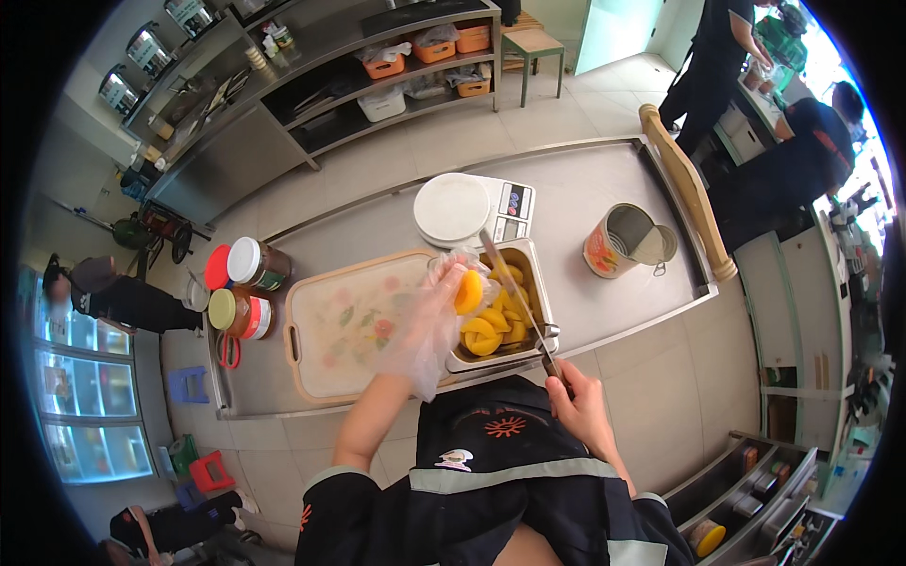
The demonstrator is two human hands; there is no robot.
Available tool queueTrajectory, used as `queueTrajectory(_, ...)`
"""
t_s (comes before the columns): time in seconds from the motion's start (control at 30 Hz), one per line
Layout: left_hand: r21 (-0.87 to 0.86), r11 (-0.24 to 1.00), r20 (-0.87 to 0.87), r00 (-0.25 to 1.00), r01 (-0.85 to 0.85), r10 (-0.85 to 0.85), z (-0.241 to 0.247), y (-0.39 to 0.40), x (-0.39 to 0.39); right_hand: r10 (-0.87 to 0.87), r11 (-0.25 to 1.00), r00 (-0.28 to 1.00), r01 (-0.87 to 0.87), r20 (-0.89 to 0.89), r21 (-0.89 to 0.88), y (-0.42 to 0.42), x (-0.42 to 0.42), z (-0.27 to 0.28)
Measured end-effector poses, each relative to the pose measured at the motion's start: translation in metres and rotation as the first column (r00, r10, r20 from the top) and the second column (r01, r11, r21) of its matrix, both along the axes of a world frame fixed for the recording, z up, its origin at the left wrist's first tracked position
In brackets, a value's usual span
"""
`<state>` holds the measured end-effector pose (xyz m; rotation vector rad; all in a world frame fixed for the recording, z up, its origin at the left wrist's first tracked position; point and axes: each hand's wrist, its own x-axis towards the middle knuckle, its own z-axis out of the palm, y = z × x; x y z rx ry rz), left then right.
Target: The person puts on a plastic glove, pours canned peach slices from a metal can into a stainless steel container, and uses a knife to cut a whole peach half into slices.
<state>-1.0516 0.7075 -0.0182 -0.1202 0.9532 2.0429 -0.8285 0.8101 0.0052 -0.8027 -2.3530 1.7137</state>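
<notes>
My left hand [433, 304], in a clear plastic glove, holds a yellow-orange peach half [468, 291] over the left side of a steel container. My bare right hand [580, 400] grips the dark handle of a long knife [520, 297], its blade slanting over the container. Yellow fruit pieces [492, 325] lie in the steel container [543, 301]. Left of it is a flower-patterned tray [340, 290], partly covered by my left hand and forearm. Behind the container stands a white kitchen scale [453, 209]. To the right, an opened tin can [612, 244] has its lid bent outward.
Jars [258, 263] and red-handled scissors [228, 351] are at the left end of the steel table [566, 163]. A wooden rail [686, 191] borders its right end. People [786, 152] stand at the right counter, others at far left. Shelves with orange baskets [384, 67] stand beyond.
</notes>
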Motion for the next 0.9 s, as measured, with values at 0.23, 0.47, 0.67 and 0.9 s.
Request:
queueTrajectory(0.23,0.358,0.914,0.330,0.942,-0.190,0.067,-0.007,-0.009,0.025,-0.026,0.982,0.999,0.020,0.026,0.190,-0.029,-0.007,0.018)
queueTrajectory(0.47,0.424,0.867,0.279,0.948,-0.263,0.151,-0.006,-0.010,0.031,-0.074,0.968,0.997,0.072,0.001,0.240,-0.050,-0.011,0.021)
queueTrajectory(0.67,0.340,0.868,0.147,0.932,-0.362,0.331,-0.002,-0.003,0.042,-0.052,0.980,0.966,0.098,0.252,-0.173,-0.060,-0.012,0.024)
queueTrajectory(0.9,0.150,0.950,0.156,0.955,-0.275,0.251,-0.003,-0.009,0.029,-0.117,0.899,0.983,0.167,-0.144,0.405,-0.077,-0.016,0.003)
